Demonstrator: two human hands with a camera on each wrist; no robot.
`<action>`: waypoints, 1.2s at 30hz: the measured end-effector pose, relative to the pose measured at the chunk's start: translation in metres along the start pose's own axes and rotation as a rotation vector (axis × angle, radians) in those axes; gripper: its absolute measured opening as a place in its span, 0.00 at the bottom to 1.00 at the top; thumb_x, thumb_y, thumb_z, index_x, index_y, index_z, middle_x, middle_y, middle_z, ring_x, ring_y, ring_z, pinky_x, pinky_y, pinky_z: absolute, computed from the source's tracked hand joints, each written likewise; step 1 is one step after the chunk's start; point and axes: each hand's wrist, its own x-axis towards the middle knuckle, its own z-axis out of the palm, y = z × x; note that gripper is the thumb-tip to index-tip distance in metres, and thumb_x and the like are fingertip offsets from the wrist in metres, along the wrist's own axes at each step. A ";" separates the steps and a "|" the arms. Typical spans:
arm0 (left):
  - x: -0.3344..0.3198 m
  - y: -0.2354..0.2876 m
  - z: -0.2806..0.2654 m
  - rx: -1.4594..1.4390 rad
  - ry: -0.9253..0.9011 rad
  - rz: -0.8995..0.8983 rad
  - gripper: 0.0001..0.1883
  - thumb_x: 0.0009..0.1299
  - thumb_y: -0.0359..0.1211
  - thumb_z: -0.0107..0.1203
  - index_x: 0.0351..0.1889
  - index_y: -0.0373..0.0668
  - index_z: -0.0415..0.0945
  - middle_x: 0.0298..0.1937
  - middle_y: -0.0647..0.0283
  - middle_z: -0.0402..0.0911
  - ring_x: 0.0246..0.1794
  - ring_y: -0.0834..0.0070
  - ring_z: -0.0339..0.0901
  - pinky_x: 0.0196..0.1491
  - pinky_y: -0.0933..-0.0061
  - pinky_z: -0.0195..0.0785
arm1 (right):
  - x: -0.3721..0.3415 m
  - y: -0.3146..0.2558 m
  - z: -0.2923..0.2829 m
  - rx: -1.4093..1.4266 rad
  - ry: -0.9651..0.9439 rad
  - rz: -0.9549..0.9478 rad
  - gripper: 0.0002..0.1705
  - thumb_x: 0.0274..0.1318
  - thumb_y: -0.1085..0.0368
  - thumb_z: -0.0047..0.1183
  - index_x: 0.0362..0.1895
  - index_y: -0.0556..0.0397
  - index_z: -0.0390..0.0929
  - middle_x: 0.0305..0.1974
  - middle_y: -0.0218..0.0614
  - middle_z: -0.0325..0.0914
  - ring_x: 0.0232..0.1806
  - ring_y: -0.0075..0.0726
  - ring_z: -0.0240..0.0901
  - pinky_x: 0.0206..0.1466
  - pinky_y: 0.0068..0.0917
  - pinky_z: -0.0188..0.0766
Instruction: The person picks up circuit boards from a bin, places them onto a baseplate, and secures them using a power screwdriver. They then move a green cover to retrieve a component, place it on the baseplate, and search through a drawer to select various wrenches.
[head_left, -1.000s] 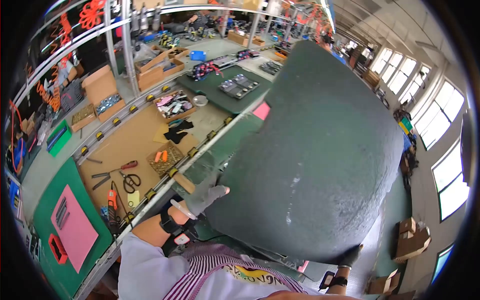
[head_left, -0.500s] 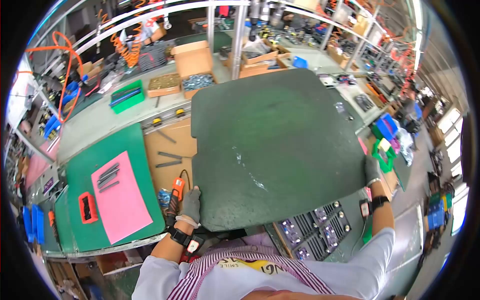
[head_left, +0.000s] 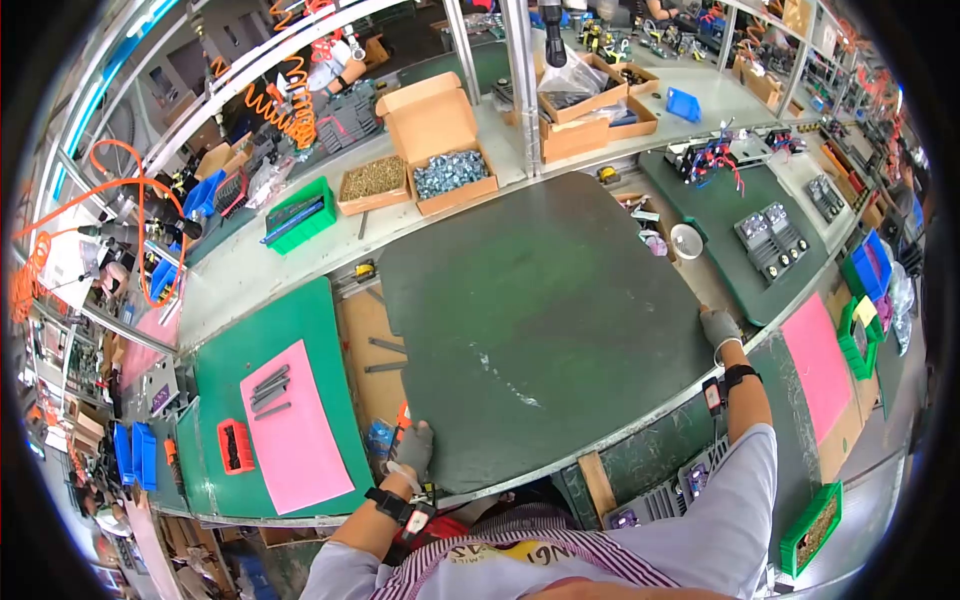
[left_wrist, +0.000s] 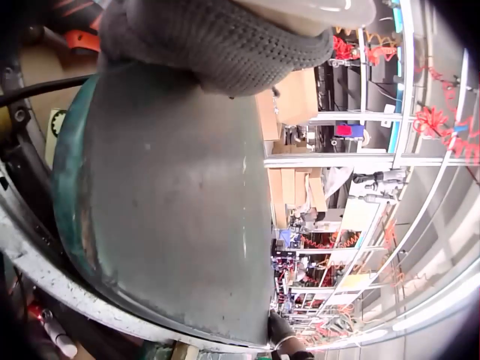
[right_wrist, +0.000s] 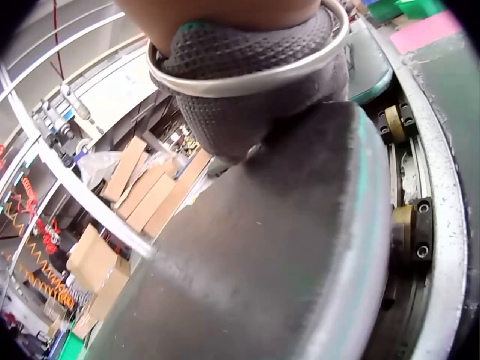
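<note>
A large dark green board [head_left: 560, 330] with rounded corners and white scuff marks lies over the roller track in front of me. My left hand [head_left: 412, 448], in a grey glove, grips its near left edge with the thumb on top. On the right edge, my gloved right hand [head_left: 718, 328] holds the board near its corner. The left wrist view shows the glove [left_wrist: 217, 45] over the board's side, fingertips partly hidden. In the right wrist view, the board's thick green rim [right_wrist: 364, 225] sits beside the rollers [right_wrist: 403, 232].
Left lies a green board with a pink sheet [head_left: 300, 430], dark strips and a red tray [head_left: 236, 446]. Behind stand a green bin [head_left: 300, 215] and open cartons of small parts [head_left: 450, 175]. Another green board [head_left: 715, 215] bearing parts sits at right. A metal rail [head_left: 620, 435] runs along the front.
The board, first raised and tilted steeply to the right, has swung left and come down flat over the track. Both hands stay at its edges; the head view has turned left.
</note>
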 end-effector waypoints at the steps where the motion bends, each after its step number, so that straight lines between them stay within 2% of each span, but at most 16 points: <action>1: -0.022 0.048 -0.010 0.126 -0.021 0.004 0.27 0.67 0.51 0.38 0.46 0.34 0.68 0.38 0.45 0.76 0.43 0.50 0.73 0.44 0.60 0.64 | -0.012 -0.010 -0.013 -0.009 0.019 0.037 0.29 0.56 0.45 0.32 0.40 0.56 0.77 0.43 0.51 0.74 0.48 0.53 0.69 0.52 0.39 0.63; 4: -0.002 0.074 -0.009 0.361 -0.303 0.132 0.25 0.66 0.50 0.41 0.45 0.35 0.68 0.35 0.46 0.76 0.40 0.50 0.73 0.42 0.59 0.65 | -0.019 -0.025 -0.017 -0.014 0.028 0.003 0.25 0.54 0.48 0.37 0.41 0.52 0.77 0.43 0.49 0.74 0.47 0.52 0.70 0.51 0.39 0.65; 7: -0.015 0.108 -0.013 0.317 -0.266 0.386 0.22 0.64 0.46 0.45 0.44 0.36 0.69 0.38 0.46 0.75 0.40 0.51 0.73 0.42 0.57 0.65 | -0.071 -0.093 -0.014 -0.018 0.077 -0.266 0.25 0.48 0.47 0.47 0.46 0.47 0.75 0.40 0.45 0.76 0.41 0.49 0.74 0.45 0.37 0.69; 8: -0.019 0.106 -0.017 0.300 -0.189 0.476 0.22 0.63 0.45 0.46 0.44 0.36 0.69 0.39 0.46 0.75 0.40 0.51 0.73 0.42 0.57 0.65 | -0.082 -0.117 0.003 -0.017 0.173 -0.370 0.25 0.46 0.46 0.51 0.46 0.46 0.75 0.41 0.42 0.76 0.40 0.47 0.74 0.44 0.35 0.70; 10: -0.028 0.095 -0.028 0.265 -0.041 0.662 0.21 0.61 0.44 0.48 0.43 0.37 0.68 0.41 0.46 0.74 0.40 0.50 0.73 0.41 0.56 0.66 | -0.122 -0.166 0.038 0.162 0.167 -0.602 0.23 0.45 0.51 0.54 0.47 0.45 0.74 0.43 0.39 0.76 0.40 0.47 0.74 0.44 0.35 0.71; 11: -0.031 0.090 -0.040 0.340 -0.067 0.559 0.20 0.60 0.43 0.49 0.43 0.37 0.68 0.43 0.47 0.72 0.42 0.51 0.71 0.43 0.57 0.65 | -0.158 -0.194 0.045 0.136 0.298 -0.813 0.23 0.46 0.52 0.52 0.48 0.46 0.73 0.41 0.38 0.77 0.40 0.46 0.74 0.43 0.35 0.71; 12: -0.019 0.063 -0.045 0.376 -0.025 0.604 0.20 0.59 0.43 0.49 0.43 0.38 0.68 0.44 0.47 0.72 0.44 0.52 0.70 0.44 0.58 0.65 | -0.197 -0.226 0.044 0.201 -0.024 -0.646 0.25 0.47 0.52 0.49 0.49 0.49 0.71 0.46 0.43 0.74 0.44 0.48 0.72 0.46 0.36 0.70; 13: -0.005 0.032 -0.049 0.414 0.019 0.653 0.20 0.59 0.43 0.49 0.43 0.38 0.68 0.44 0.47 0.71 0.45 0.52 0.69 0.46 0.59 0.65 | -0.221 -0.246 0.059 0.080 -0.133 -0.707 0.28 0.50 0.50 0.46 0.54 0.51 0.66 0.54 0.49 0.66 0.52 0.50 0.67 0.53 0.37 0.65; 15: 0.001 -0.002 -0.066 0.702 0.048 0.520 0.19 0.59 0.42 0.49 0.42 0.39 0.68 0.45 0.47 0.71 0.47 0.54 0.68 0.48 0.60 0.64 | -0.267 -0.280 0.092 -0.127 -0.244 -0.695 0.33 0.52 0.49 0.43 0.60 0.51 0.58 0.61 0.54 0.53 0.63 0.53 0.51 0.63 0.43 0.51; 17: 0.000 -0.036 -0.073 0.742 0.122 0.571 0.21 0.58 0.43 0.50 0.44 0.39 0.67 0.44 0.47 0.72 0.45 0.53 0.70 0.47 0.60 0.65 | -0.285 -0.288 0.112 -0.237 -0.210 -0.585 0.34 0.55 0.49 0.39 0.63 0.50 0.52 0.64 0.52 0.48 0.67 0.53 0.40 0.66 0.47 0.40; 20: -0.002 -0.052 -0.077 0.626 -0.165 0.329 0.21 0.57 0.43 0.53 0.42 0.38 0.68 0.37 0.48 0.76 0.40 0.53 0.74 0.43 0.58 0.67 | -0.264 -0.270 0.168 -0.418 -0.072 -0.565 0.32 0.59 0.52 0.31 0.65 0.50 0.47 0.66 0.51 0.43 0.69 0.56 0.32 0.66 0.57 0.29; 21: 0.001 -0.061 -0.075 0.661 -0.159 0.386 0.23 0.56 0.43 0.55 0.44 0.39 0.67 0.36 0.48 0.77 0.37 0.52 0.75 0.41 0.58 0.68 | -0.256 -0.260 0.182 -0.485 -0.015 -0.589 0.32 0.60 0.53 0.28 0.66 0.51 0.46 0.67 0.50 0.41 0.69 0.57 0.30 0.65 0.60 0.26; 24: 0.007 -0.064 -0.069 0.643 -0.140 0.367 0.24 0.56 0.43 0.55 0.46 0.39 0.66 0.39 0.48 0.77 0.39 0.52 0.75 0.42 0.59 0.67 | -0.247 -0.255 0.179 -0.438 -0.062 -0.549 0.30 0.60 0.57 0.25 0.66 0.50 0.44 0.67 0.49 0.39 0.70 0.56 0.29 0.66 0.58 0.24; 29: 0.008 -0.044 -0.073 0.511 -0.284 0.231 0.30 0.57 0.43 0.55 0.52 0.35 0.60 0.44 0.43 0.74 0.43 0.49 0.73 0.46 0.58 0.66 | -0.222 -0.235 0.160 -0.430 -0.070 -0.518 0.32 0.58 0.58 0.28 0.67 0.48 0.42 0.68 0.46 0.40 0.70 0.53 0.29 0.67 0.53 0.22; 31: 0.012 -0.048 -0.069 0.372 -0.283 0.269 0.30 0.57 0.43 0.56 0.51 0.35 0.60 0.44 0.42 0.74 0.45 0.49 0.71 0.46 0.57 0.65 | -0.211 -0.219 0.150 -0.523 0.026 -0.508 0.31 0.59 0.56 0.28 0.67 0.45 0.43 0.67 0.43 0.43 0.69 0.51 0.32 0.68 0.51 0.24; 36: 0.017 -0.049 -0.060 0.317 -0.273 0.041 0.29 0.54 0.43 0.58 0.49 0.37 0.62 0.43 0.45 0.75 0.46 0.50 0.72 0.47 0.60 0.64 | -0.135 -0.156 0.142 -0.585 0.130 -0.417 0.34 0.57 0.47 0.33 0.67 0.39 0.44 0.66 0.43 0.44 0.68 0.53 0.34 0.67 0.51 0.28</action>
